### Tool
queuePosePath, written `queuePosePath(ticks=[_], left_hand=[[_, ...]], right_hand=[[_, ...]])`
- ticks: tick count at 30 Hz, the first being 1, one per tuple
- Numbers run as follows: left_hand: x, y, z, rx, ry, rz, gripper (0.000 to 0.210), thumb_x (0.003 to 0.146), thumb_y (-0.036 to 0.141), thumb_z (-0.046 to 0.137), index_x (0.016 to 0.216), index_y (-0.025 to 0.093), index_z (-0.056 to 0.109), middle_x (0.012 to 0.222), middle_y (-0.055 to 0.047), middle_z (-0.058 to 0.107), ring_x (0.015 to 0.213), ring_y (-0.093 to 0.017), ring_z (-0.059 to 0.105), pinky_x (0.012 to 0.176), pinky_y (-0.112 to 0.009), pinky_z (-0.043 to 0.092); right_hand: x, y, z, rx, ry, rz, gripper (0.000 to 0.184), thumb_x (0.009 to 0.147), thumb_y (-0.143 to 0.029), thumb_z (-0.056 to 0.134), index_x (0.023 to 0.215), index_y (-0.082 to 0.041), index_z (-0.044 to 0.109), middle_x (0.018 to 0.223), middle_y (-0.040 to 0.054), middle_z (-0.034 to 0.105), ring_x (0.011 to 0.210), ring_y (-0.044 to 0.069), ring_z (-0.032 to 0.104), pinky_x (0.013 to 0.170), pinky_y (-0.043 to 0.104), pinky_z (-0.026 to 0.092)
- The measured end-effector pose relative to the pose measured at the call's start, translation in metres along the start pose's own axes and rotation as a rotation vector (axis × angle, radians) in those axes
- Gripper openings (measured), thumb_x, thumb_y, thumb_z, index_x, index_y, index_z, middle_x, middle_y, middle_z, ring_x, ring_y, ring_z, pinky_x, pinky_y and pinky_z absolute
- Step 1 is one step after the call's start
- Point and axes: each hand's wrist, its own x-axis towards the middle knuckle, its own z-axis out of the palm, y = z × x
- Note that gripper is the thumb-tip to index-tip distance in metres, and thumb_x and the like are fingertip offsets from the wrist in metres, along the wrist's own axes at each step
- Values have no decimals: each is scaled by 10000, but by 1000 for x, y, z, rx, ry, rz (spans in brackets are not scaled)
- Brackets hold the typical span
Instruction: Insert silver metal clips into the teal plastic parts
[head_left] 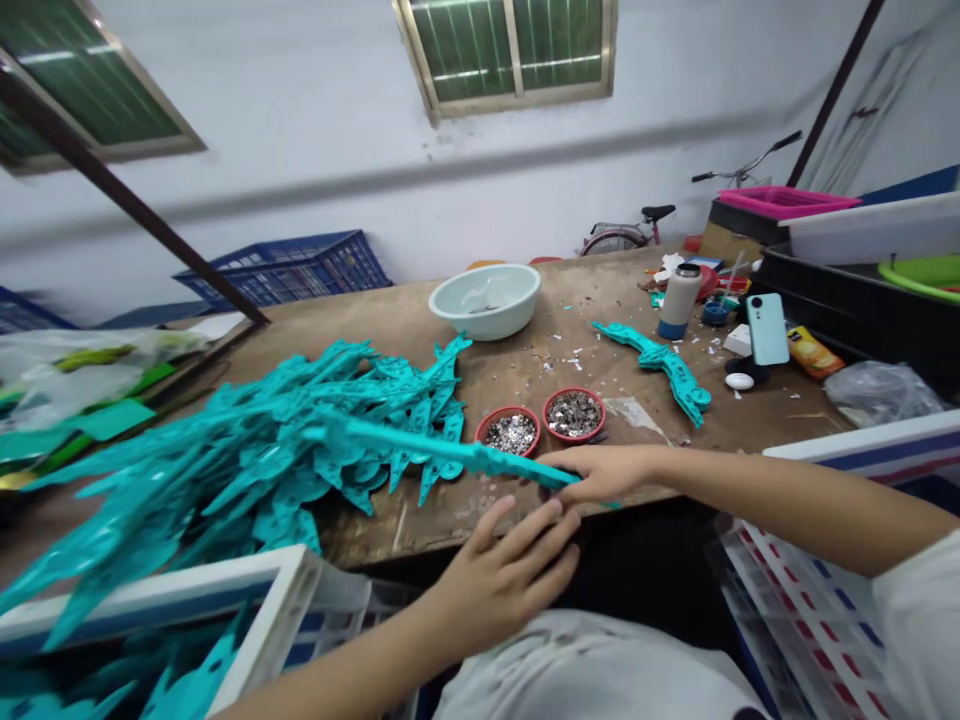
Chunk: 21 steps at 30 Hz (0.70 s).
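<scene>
My right hand [611, 472] is closed around the near end of a long turquoise plastic part [450, 450], which stretches left over the table edge toward a heap of like parts [300, 420]. Just below it, my left hand [517, 560] has its fingers spread, close to the part's end; I see nothing in it. Beyond the held part stand two small red baskets, the left basket [510, 431] and the right basket [574, 414], both filled with small shiny metal pieces. A single turquoise part [660, 368] lies apart at the right.
A pale basin [486, 300] stands at the back. On the right are a bottle [679, 302], a propped phone [767, 330] and black bins [847, 310]. White crates flank me, the left crate [292, 575] holding turquoise parts, the right crate [817, 630] beside my arm.
</scene>
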Motion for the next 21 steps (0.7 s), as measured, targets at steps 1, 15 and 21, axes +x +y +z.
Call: queuePosePath(ticks=[1,15,21], left_hand=[[-7,-9,1,38,-49,-13,327,1213,325,772,1507,369,908,1773,-40,826,1744,-294,632,1648,-553,86],[-20,-57,77,-487,-894,-109,1007,1073,332,967,1976,336,521,2070,-147,458,1946,-457,442,1531,-638,519],[-21,-54,88,-457,-810,-210,670,1178,226,752,1837,142,664,2052,-285,442,1870,-442,575,1497,-597,575]], right_hand=[[-8,1,-12,-39,-88,43,487,975,-493,882,1372,-221,811,1331,97,887,1216,276,855,1133,404,709],[-6,8,-74,-921,-89,546,310,1096,-263,803,1334,-215,996,1206,143,963,1027,313,857,837,369,513],[8,16,-95,-1106,204,628,444,1206,-245,627,1535,-181,919,1443,245,917,1350,455,860,963,458,604]])
